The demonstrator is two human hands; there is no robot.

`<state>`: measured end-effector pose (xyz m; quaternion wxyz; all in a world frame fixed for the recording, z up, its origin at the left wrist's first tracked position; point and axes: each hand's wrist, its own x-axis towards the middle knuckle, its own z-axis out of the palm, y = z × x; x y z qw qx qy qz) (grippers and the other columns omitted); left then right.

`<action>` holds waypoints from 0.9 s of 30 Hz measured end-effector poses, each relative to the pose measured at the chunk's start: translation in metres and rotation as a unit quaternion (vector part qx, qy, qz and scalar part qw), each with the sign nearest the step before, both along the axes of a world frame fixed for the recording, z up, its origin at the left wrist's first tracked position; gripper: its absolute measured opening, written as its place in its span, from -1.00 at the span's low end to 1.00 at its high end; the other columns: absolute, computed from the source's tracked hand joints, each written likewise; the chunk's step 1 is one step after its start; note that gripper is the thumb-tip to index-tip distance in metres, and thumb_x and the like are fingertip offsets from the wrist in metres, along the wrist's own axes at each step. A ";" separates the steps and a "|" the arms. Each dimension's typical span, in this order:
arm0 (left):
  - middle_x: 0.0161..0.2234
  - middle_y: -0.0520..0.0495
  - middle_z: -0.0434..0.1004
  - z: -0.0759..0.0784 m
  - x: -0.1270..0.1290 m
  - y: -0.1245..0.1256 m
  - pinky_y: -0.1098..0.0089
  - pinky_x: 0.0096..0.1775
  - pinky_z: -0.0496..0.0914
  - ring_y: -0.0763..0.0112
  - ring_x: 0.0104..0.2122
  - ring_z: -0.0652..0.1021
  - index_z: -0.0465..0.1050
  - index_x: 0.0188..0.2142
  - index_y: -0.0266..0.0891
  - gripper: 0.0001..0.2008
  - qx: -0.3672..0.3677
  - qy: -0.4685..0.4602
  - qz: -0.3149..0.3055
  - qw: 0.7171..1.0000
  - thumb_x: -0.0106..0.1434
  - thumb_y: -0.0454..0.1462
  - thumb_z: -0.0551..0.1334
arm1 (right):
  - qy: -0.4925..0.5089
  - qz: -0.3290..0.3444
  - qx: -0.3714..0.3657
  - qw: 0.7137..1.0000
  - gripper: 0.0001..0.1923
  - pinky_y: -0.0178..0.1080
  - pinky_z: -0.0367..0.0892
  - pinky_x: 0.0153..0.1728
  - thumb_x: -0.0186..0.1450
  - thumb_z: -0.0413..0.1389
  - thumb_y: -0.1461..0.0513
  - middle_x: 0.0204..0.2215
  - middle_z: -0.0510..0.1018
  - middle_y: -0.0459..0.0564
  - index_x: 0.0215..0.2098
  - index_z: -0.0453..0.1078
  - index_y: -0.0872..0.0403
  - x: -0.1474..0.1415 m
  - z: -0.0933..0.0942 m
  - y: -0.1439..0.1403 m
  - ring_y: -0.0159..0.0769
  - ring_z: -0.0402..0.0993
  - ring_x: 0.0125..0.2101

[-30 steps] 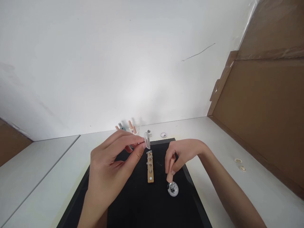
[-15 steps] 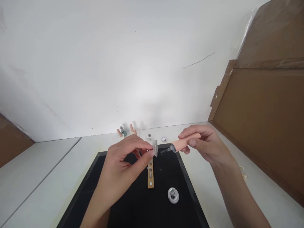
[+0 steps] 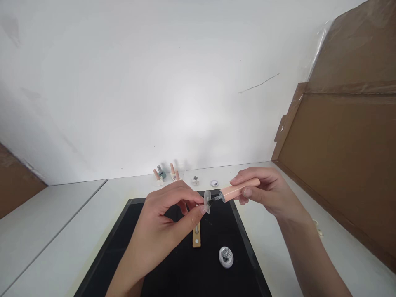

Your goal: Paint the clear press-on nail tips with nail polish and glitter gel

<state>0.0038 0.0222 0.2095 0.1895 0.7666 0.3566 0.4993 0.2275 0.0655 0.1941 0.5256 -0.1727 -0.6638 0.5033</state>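
Clear plastic, a false nail tip point(image 3: 207, 201) sits pinched between thumb and fingertips of the left hand point(image 3: 168, 218), held up just below the middle of the frame. The right hand point(image 3: 262, 192) is closed around a peach-handled polish brush point(image 3: 235, 191), whose dark bristles touch the tip's surface. Painting looks barely begun: the tip shows almost wholly transparent. Beneath, on the black mat point(image 3: 173, 268), lies a wooden nail holder point(image 3: 196, 236) and an open silvery polish pot point(image 3: 225, 256). Small polish bottles point(image 3: 167, 173) stand by the white wall, upper centre.
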 end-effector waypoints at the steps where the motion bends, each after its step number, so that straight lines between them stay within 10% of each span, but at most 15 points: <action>1: -0.53 0.09 0.50 0.001 0.000 0.000 0.52 -0.52 0.39 0.50 -0.55 0.48 0.51 -0.42 -0.11 -0.79 -0.001 0.001 -0.001 1.000 0.16 -0.49 0.28 | -0.007 -0.006 0.013 1.000 -0.89 -0.35 0.44 -0.58 0.19 0.31 0.22 -0.53 0.61 -0.08 -0.28 0.63 -0.07 0.000 0.001 -0.001 -0.39 0.49 -0.57; 27: -0.51 0.16 0.49 -0.003 -0.006 0.003 0.58 -0.43 0.36 0.58 -0.49 0.46 0.50 -0.39 -0.07 -0.81 -0.060 -0.009 -0.047 0.997 0.20 -0.44 0.30 | -0.113 -0.121 0.307 0.937 -0.57 -0.36 0.40 -0.45 0.21 0.06 0.58 -0.29 0.57 -0.08 -0.18 0.55 0.00 0.006 0.012 -0.020 -0.41 0.50 -0.32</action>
